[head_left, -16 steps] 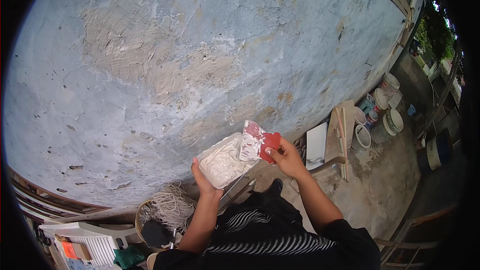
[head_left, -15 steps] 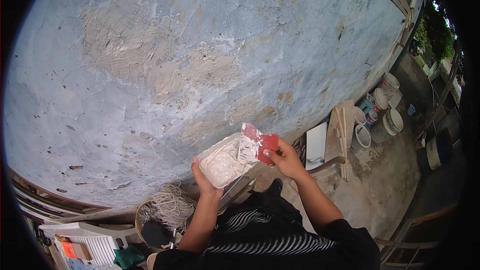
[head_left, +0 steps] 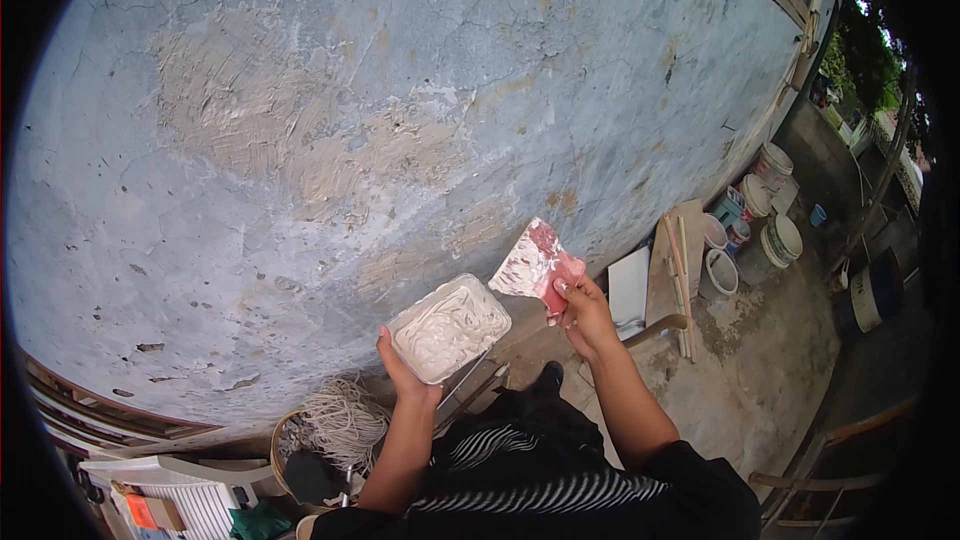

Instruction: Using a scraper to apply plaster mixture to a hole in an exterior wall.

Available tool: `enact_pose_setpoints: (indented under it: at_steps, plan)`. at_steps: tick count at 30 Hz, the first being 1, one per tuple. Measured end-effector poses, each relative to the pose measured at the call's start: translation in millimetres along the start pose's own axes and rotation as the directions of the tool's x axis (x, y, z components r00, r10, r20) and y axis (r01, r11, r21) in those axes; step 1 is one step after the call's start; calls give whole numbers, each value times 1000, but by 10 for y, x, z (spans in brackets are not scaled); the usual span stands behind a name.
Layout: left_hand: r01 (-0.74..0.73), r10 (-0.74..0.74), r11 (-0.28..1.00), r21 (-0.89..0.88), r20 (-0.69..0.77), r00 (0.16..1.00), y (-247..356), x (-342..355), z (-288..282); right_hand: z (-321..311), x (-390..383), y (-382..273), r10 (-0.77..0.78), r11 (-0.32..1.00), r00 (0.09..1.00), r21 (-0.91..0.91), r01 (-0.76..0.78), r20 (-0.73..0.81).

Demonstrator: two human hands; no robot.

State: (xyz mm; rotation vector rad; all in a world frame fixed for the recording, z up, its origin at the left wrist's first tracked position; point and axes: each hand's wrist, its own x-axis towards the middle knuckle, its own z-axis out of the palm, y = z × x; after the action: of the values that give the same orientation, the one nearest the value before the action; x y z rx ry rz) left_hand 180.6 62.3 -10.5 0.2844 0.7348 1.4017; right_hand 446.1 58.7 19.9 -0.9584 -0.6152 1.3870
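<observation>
My left hand (head_left: pixel 408 372) grips the near left side of a shallow rectangular tub (head_left: pixel 505 318), its thumb along the side wall. Off-white putty (head_left: pixel 450 328) with swirled ridges fills the tub. To the right, my right hand (head_left: pixel 584 312) pinches a red putty spreader (head_left: pixel 562 280) between thumb and fingers. Putty smears coat the spreader's wide blade end, which is held apart from the tub's right corner. Beyond both hands rises a pale blue, cracked wall (head_left: pixel 600 90) with a rough beige putty patch (head_left: pixel 260 110) at upper left.
Several buckets (head_left: pixel 720 273) stand along the wall's foot at right, near wooden sticks (head_left: pixel 680 285) and a white panel (head_left: pixel 628 290). At lower left are a mop head of pale strings (head_left: pixel 345 422) and a white plastic piece of furniture (head_left: pixel 190 495). A wooden chair (head_left: pixel 820 485) is at lower right.
The red spreader has lifted out of the putty and moved right, away from the tub, its blade now tilted. The tub stays in my left hand.
</observation>
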Motion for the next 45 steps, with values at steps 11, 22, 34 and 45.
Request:
enact_pose_setpoints:
  at_steps: [11,22,34,45]
  plan:
    - [40,-38,999,-24,60,997,-136,175,78,-60,93,26,-21,986,1000,165,24,-18]
    - [264,-261,958,-112,36,965,-220,206,445,235,524,124,-354,935,919,-81,345,-175]
    - [257,-256,963,-84,28,966,-191,236,492,178,670,236,-455,871,873,-292,395,-175]
    - [255,-251,963,-83,55,966,-260,363,380,103,694,290,-400,899,880,-295,323,-257]
